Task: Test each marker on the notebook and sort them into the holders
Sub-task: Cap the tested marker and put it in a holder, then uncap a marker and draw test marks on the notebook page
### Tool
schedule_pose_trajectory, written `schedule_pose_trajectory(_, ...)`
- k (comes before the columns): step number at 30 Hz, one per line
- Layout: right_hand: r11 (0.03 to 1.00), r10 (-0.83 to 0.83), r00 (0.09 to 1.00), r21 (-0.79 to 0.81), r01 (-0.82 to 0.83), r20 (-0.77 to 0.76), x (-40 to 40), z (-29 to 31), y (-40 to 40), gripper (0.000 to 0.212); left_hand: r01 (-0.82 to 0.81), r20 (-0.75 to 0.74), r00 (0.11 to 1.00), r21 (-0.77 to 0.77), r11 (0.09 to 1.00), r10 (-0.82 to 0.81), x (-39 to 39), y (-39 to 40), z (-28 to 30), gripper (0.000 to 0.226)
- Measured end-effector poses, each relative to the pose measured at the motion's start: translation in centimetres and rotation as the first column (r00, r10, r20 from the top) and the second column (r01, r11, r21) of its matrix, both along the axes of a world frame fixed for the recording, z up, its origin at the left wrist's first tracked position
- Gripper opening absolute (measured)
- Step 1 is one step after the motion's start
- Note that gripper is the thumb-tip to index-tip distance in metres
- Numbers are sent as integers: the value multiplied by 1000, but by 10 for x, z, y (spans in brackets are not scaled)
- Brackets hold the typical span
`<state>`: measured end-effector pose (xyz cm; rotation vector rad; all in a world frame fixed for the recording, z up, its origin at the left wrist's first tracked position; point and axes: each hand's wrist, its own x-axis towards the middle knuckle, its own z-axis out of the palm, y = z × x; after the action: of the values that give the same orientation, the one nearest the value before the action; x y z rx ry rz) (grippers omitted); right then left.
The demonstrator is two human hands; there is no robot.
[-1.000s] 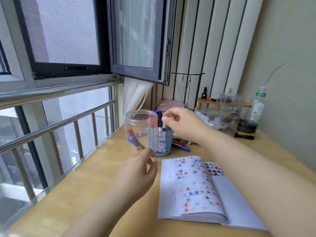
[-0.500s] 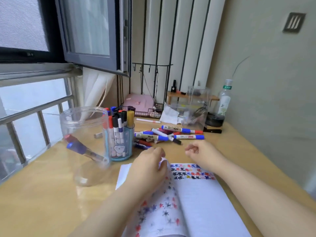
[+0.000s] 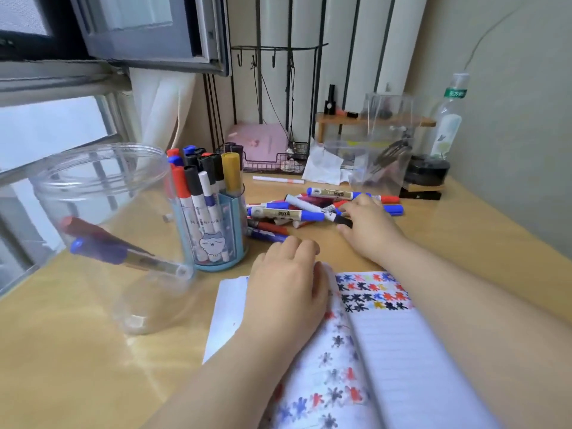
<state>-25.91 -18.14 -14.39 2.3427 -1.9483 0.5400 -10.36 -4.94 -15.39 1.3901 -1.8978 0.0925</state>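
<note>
Black-capped marker (image 3: pixel 339 218) lies atop the loose pile (image 3: pixel 309 209); the right hand (image 3: pixel 368 229) pinches it. Lift it straight out, while the left hand (image 3: pixel 286 283) presses flat on the notebook (image 3: pixel 402 351).

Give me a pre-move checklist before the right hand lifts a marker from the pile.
1. Right hand at the loose pile of markers: ok.
2. Grip on one single marker: cannot tell; fingers cover several.
3. Left hand rests on the open flower-stamped notebook, holding it: ok.
4. Blank lined page free for testing: ok.
5. Clear plastic jar upright, two markers inside, room left: ok.
6. Blue cartoon pen holder upright but crowded: ok.
</note>
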Motion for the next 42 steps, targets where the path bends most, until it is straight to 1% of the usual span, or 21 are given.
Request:
schedule_pose_trajectory(4,999,-33,999,12,33,-30,6,-3,-14,29,0,9,1000,2,1000,0,1,0,1,29)
schedule_pose_trajectory(7,999,-51,998,9,51,22,-1,2,-9,27,-1,0,1000,16,1000,1,3,1,2,29)
schedule_pose_trajectory(10,998,-59,971,-13,64,230,-15,16,12,19,2,-7,1000,22,1000,-2,4,1,2,29)
schedule_pose_trajectory(12,998,-29,915,-47,52,403,-25,28,32,11,-3,-2,1000,16,1000,3,4,2,2,29)
schedule_pose_trajectory(14,995,23,840,-96,34,542,-33,40,56,7,5,-6,1000,4,1000,-5,4,4,4,29)
schedule_pose_trajectory(16,989,85,782,-149,10,617,-39,52,81,3,13,-9,1000,-9,1000,-13,4,6,10,29)
schedule_pose_trajectory(17,985,122,766,-170,-16,631,-41,57,93,1,10,-17,1000,-15,1000,-11,4,8,13,27)
schedule_pose_trajectory(19,980,189,745,-171,-102,639,-44,66,117,5,6,-78,997,-31,1000,-8,3,13,21,19)
schedule_pose_trajectory(20,975,222,747,-163,-153,627,-45,69,128,6,-1,-115,993,-51,999,-5,2,15,26,14)
schedule_pose_trajectory(22,955,296,801,-171,-242,520,-46,68,149,11,22,-153,988,-55,998,-30,-4,20,36,13)
schedule_pose_trajectory(24,934,354,853,-189,-302,384,-46,59,163,21,107,-135,985,-34,994,-111,-11,28,42,15)
schedule_pose_trajectory(26,921,386,863,-190,-341,325,-45,48,173,27,201,-107,973,-31,979,-203,-17,38,46,13)
schedule_pose_trajectory(28,918,394,866,-177,-355,308,-44,38,180,28,276,-74,958,-20,961,-277,-19,46,46,10)
schedule_pose_trajectory(31,925,375,896,-159,-345,236,-44,20,186,29,334,-43,943,58,941,-331,-17,57,34,17)
schedule_pose_trajectory(32,921,381,902,-166,-352,201,-43,16,188,28,370,-25,929,72,926,-369,-16,58,29,24)
schedule_pose_trajectory(34,900,404,911,-215,-379,87,-40,10,188,30,399,86,909,109,910,-409,-15,56,21,42)
schedule_pose_trajectory(35,883,417,907,-255,-393,49,-40,8,188,30,402,137,899,117,908,-415,-14,55,17,44)
schedule_pose_trajectory(36,871,431,901,-278,-405,39,-39,6,188,30,413,155,892,108,904,-425,-14,54,17,44)
schedule_pose_trajectory(39,848,453,891,-318,-425,19,-37,5,189,25,422,146,891,78,903,-429,-13,53,17,44)
schedule_pose_trajectory(40,843,452,892,-323,-431,-12,-38,4,189,25,426,125,893,77,902,-432,-12,54,17,43)
schedule_pose_trajectory(42,850,403,907,-317,-421,-125,-38,5,190,26,418,112,896,107,902,-429,-14,55,16,37)
